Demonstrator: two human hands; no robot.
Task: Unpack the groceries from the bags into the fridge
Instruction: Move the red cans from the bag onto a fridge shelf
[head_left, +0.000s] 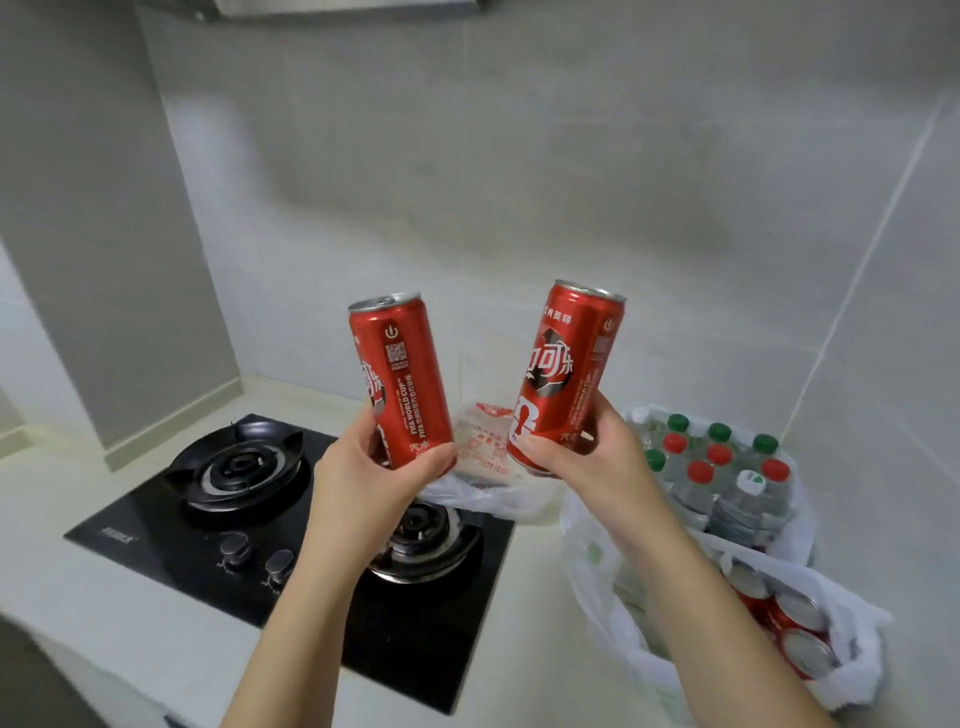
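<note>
The left hand (363, 467) grips the left can (402, 379), the right hand (587, 457) the right can (566, 374), apart.

I've got a black gas hob (156, 535) sunk into the pale countertop (78, 592), left burner (240, 465) in full view, right burner (434, 527) partly covered, two knobs (234, 548) up front (brand lettering too blurred to read), grey tiled wall (467, 182) behind

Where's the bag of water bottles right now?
Head view, right side: the bag of water bottles sits on the counter by the wall, just behind the bag of cans.
</note>
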